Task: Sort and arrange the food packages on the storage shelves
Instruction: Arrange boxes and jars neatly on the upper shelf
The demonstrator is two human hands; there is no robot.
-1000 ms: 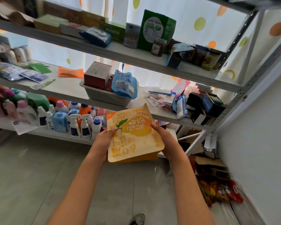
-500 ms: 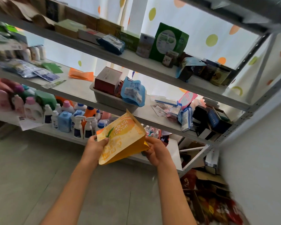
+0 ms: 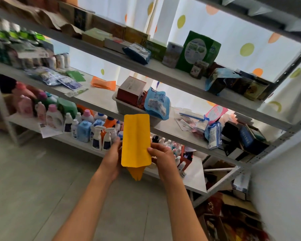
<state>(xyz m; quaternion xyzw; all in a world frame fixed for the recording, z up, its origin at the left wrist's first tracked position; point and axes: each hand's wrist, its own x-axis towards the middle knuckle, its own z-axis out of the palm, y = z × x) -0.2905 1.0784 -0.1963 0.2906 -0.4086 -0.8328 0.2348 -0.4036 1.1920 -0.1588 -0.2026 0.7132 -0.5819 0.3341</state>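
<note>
A yellow food pouch [image 3: 135, 140] stands upright in front of the middle shelf [image 3: 97, 100], its plain yellow bottom panel turned toward me. My left hand [image 3: 112, 159] grips its left edge and my right hand [image 3: 161, 156] pinches its right edge with thumb on the front. Just behind the pouch a grey basket [image 3: 122, 106] on the middle shelf holds a red box [image 3: 130, 87] and a blue pouch [image 3: 156, 103]. A green bag [image 3: 197, 49] stands on the upper shelf [image 3: 163, 72].
Orange packet [image 3: 103, 83] and flat sachets [image 3: 59, 79] lie on the middle shelf's left; blue and pink packs [image 3: 210, 122] and dark boxes [image 3: 247, 138] crowd its right. Several spray and detergent bottles [image 3: 83, 126] fill the lower shelf. Cartons and snack bags [image 3: 229, 221] sit on the floor at right.
Both hands turned the pouch from its printed front to its plain yellow bottom panel and raised it toward the basket on the middle shelf. My view tilted upward.
</note>
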